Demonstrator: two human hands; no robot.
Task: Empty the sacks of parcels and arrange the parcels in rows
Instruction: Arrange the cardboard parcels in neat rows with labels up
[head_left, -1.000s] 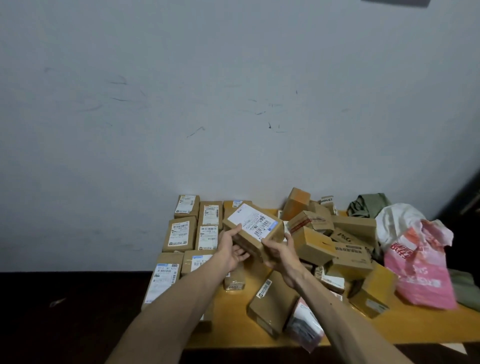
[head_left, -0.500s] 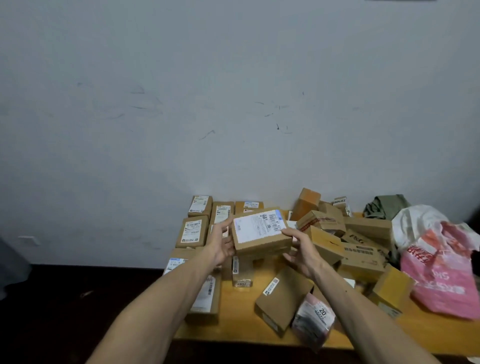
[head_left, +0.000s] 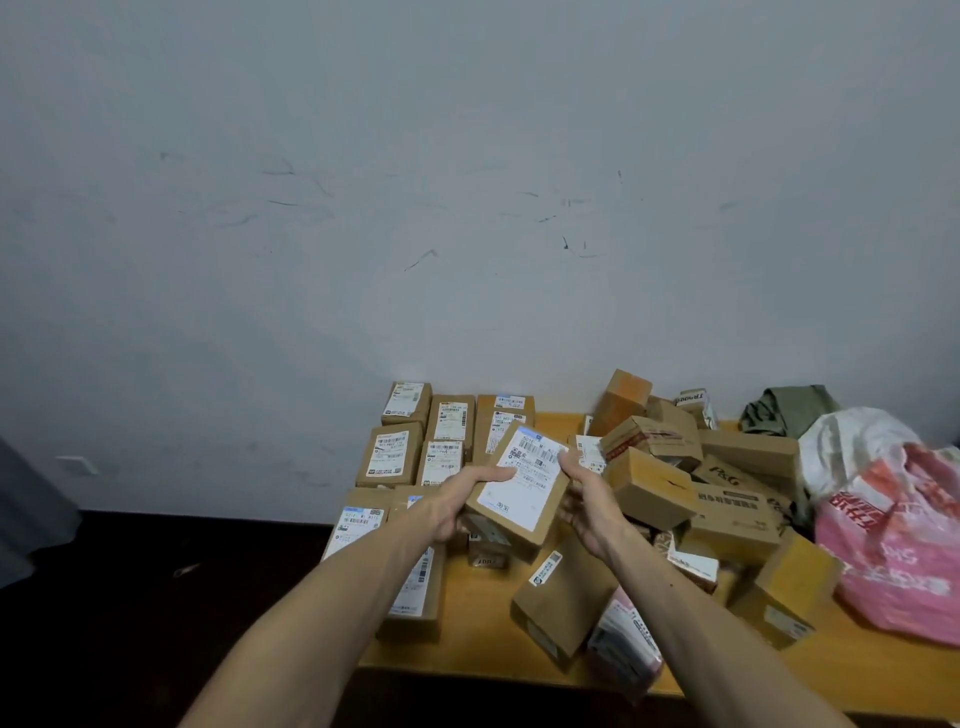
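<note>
Both hands hold one brown cardboard parcel (head_left: 519, 483) with a white shipping label, tilted, above the table's middle. My left hand (head_left: 457, 501) grips its left edge, thumb on the label. My right hand (head_left: 584, 499) presses its right side. Left of it, several labelled parcels (head_left: 389, 454) lie flat in rows near the wall. A loose heap of parcels (head_left: 675, 467) is piled to the right. A pink and white plastic sack (head_left: 893, 535) slumps at the table's right end.
The wooden table (head_left: 483, 613) stands against a grey wall. A flat box (head_left: 563, 603) and a plastic-wrapped packet (head_left: 626, 644) lie near the front edge. Green cloth (head_left: 789, 410) sits at the back right. Dark floor lies to the left.
The held parcel has turned from lying crosswise to lengthwise and dropped slightly lower; my right hand has closed in on its side. The view shifted a little.
</note>
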